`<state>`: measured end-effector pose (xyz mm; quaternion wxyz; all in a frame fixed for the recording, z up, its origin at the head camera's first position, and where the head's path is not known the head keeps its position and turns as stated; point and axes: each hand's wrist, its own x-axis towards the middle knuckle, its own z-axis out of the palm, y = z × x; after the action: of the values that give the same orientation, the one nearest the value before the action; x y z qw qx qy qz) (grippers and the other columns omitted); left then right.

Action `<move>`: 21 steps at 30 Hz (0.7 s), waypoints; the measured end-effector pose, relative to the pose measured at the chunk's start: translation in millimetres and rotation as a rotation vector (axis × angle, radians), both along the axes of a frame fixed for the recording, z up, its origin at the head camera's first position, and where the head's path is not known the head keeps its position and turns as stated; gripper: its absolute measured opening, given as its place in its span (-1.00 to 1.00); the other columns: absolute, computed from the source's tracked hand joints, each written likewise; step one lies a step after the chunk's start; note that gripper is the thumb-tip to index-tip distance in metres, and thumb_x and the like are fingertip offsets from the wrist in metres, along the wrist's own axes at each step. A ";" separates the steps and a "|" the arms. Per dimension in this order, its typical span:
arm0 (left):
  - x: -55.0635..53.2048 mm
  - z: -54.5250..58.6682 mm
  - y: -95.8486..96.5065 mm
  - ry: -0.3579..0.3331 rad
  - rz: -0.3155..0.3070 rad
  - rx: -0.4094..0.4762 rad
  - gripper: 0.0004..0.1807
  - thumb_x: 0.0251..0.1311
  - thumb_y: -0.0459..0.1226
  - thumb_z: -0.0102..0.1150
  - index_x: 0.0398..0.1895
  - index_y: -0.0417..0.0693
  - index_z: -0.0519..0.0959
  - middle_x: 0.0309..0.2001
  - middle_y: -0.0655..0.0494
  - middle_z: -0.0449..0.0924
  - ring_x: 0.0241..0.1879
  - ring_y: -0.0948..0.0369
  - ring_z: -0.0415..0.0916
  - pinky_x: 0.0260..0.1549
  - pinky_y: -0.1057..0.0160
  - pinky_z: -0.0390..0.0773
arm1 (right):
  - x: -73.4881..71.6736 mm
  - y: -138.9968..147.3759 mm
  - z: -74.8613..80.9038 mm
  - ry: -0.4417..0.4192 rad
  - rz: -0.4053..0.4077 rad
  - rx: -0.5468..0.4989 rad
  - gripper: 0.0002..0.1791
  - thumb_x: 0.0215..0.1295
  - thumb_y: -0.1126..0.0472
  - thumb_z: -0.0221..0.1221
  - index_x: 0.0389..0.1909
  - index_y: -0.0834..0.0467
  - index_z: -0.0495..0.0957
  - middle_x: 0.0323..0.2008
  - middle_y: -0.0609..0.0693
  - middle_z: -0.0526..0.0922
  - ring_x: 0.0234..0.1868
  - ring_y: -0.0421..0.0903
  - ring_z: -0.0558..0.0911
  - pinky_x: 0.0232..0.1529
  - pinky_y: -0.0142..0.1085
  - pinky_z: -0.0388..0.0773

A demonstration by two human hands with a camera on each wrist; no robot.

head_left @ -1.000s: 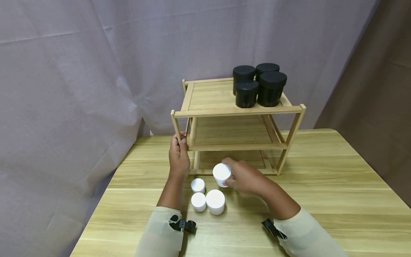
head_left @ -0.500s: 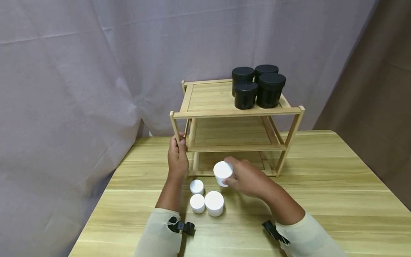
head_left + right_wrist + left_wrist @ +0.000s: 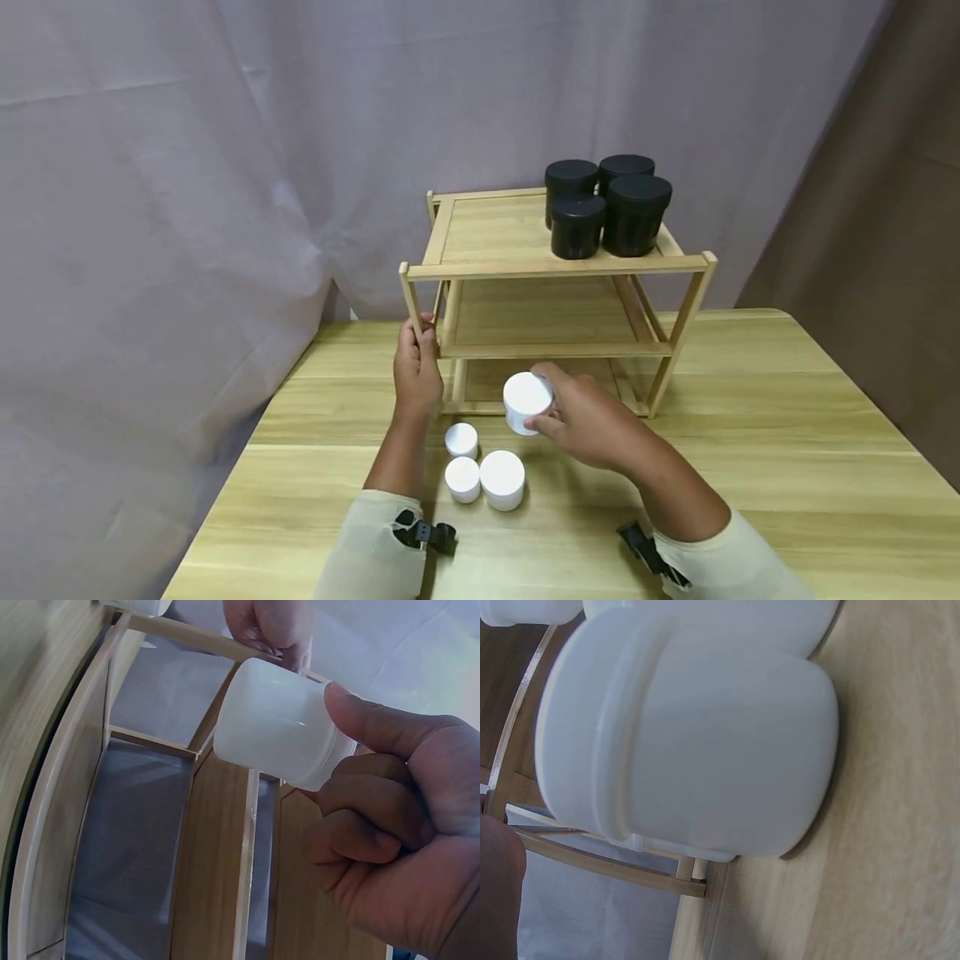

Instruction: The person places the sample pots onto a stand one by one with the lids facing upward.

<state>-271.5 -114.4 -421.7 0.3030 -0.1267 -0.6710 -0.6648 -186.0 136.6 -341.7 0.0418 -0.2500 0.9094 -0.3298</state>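
Observation:
Between thumb and curled fingers, my right hand (image 3: 592,421) pinches a white lidded jar (image 3: 527,403) by its lid end, in front of the shelf's lowest tier. The right wrist view shows this jar (image 3: 274,724) held off the table, its base pointing away from the hand. My left hand (image 3: 417,362) grips the left front post of the wooden shelf rack (image 3: 555,350). Three more white jars stand on the table by the left forearm: a small one (image 3: 461,440), another small one (image 3: 462,479) and a larger one (image 3: 502,480). One jar (image 3: 727,742) fills much of the left wrist view.
Several black lidded jars (image 3: 576,227) stand grouped on the right of the rack's top tier. The wooden table (image 3: 787,450) runs to an edge on the left and right. A grey curtain (image 3: 337,125) hangs behind.
My right hand has lifted the white jar slightly and brought it a little to the right. The left hand keeps its grip on the post, and the standing jars stay put.

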 end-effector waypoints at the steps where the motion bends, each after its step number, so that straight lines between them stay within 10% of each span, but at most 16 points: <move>1: 0.1 -0.6 0.1 -0.001 0.001 -0.004 -0.65 0.74 -0.35 -0.14 0.32 -0.49 0.38 -0.37 0.16 0.30 -0.33 0.29 0.30 -0.26 0.39 0.41 | 0.7 -0.2 0.6 -0.004 -0.005 0.000 -0.37 0.46 0.17 0.42 0.41 0.30 0.42 -0.15 0.06 0.82 -0.27 -0.20 0.67 -0.24 -0.24 0.60; 21: 0.8 -1.3 0.8 0.017 0.008 0.004 -0.65 0.73 -0.35 -0.12 0.31 -0.51 0.39 -0.37 0.14 0.32 -0.34 0.31 0.32 -0.27 0.41 0.41 | 3.5 4.0 32.9 0.140 0.025 0.114 -0.36 0.40 0.13 0.47 0.35 0.33 0.48 -0.21 0.08 0.80 -0.29 -0.16 0.69 -0.27 -0.20 0.65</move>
<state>-270.7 -113.5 -423.0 0.3118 -0.1289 -0.6674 -0.6639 -182.6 140.6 -308.8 -0.0038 -0.2810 0.9242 -0.2586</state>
